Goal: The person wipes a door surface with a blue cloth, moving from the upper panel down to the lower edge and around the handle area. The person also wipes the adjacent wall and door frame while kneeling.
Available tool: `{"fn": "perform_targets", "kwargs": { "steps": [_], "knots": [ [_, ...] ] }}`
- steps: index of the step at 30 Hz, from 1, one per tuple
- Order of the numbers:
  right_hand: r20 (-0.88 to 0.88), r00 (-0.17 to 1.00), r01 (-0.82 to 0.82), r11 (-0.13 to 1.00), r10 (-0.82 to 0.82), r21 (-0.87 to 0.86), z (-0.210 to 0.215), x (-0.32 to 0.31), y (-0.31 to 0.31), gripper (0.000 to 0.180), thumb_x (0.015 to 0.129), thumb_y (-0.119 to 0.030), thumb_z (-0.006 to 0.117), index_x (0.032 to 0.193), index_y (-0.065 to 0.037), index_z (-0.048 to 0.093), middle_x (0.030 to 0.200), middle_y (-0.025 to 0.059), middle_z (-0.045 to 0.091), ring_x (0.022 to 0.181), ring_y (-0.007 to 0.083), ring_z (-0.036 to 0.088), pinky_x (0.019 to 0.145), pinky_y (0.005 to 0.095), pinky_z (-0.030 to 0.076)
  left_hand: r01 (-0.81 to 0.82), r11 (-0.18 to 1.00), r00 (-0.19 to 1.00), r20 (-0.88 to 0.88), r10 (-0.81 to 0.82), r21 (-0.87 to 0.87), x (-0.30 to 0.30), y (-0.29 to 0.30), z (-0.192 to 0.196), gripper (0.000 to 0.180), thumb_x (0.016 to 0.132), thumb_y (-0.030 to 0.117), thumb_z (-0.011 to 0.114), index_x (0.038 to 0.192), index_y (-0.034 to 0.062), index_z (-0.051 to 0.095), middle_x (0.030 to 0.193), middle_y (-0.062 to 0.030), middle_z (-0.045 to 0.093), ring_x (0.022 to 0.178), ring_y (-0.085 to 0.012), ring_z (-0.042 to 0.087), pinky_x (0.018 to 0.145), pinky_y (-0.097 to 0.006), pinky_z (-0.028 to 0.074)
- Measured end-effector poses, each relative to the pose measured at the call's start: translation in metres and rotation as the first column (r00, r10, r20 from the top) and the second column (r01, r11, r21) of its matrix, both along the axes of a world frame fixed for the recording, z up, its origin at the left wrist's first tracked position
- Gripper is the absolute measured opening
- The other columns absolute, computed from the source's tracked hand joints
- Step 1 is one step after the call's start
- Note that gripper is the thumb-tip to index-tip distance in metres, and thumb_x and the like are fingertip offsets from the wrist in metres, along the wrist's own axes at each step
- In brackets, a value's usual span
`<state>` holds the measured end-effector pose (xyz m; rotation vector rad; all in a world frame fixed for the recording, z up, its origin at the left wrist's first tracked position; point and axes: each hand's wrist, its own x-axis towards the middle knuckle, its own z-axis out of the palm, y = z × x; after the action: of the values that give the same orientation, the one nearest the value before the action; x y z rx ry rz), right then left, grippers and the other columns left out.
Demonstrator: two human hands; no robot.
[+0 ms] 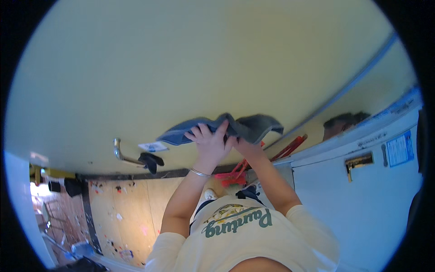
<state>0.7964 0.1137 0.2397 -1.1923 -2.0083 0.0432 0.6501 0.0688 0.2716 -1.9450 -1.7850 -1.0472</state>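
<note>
A dark grey cloth spreads in folds against a large pale yellowish wall surface in front of me. My left hand holds its middle, with the fingers bent over the fabric and the thumb near the other hand. Close beside it, my right hand grips the lower edge, its fingers mostly hidden by the folds. Both ends of the cloth stick out past my hands. Below the left end, a small white label is on the wall.
Left of my hands, a curved metal handle juts out with a black item on it. A red dustpan-like thing and red bars are below right. A white door with a brass handle stands right; debris dots the wooden floor.
</note>
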Motion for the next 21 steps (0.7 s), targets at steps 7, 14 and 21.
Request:
{"fn": "perform_targets", "kwargs": {
  "steps": [7,14,21],
  "knots": [
    [-0.501,0.856,0.059,0.986,-0.13,-0.155,0.031,0.067,0.022,0.043,0.076,-0.042,0.059,0.11,-0.016,0.061,0.119,0.0174,0.051,0.114,0.0429,0.039,0.093,0.0642,0.023,0.096,0.992,0.974,-0.216,-0.075,0.087,0.085,0.019,0.068,0.056,0.074,0.053,0.059,0.123,0.0258,0.056,0.126,-0.0255,0.04,0.111,-0.0487,0.035,0.077,-0.067,0.029],
    [-0.35,0.863,0.4,0.916,-0.364,0.032,0.027,0.074,-0.026,0.038,0.088,-0.015,0.048,0.123,-0.002,0.049,0.122,0.0154,0.047,0.112,0.0347,0.043,0.098,0.0446,0.031,0.346,0.93,0.91,-0.283,-0.302,0.12,0.121,0.027,0.013,0.038,0.077,0.043,0.058,0.112,0.0279,0.062,0.118,0.0015,0.053,0.107,-0.0222,0.045,0.079,-0.043,0.034],
    [-0.881,0.45,0.021,0.984,0.15,0.178,0.129,0.105,0.039,0.03,0.086,-0.018,0.056,0.111,-0.002,0.057,0.117,0.0154,0.055,0.108,0.0297,0.051,0.095,0.0371,0.039,0.438,0.847,0.894,-0.247,-0.375,0.301,0.151,0.049,0.142,0.042,0.081,0.026,0.054,0.12,0.0114,0.057,0.144,-0.0092,0.037,0.129,-0.0275,0.036,0.099,-0.049,0.021]
  ]
}}
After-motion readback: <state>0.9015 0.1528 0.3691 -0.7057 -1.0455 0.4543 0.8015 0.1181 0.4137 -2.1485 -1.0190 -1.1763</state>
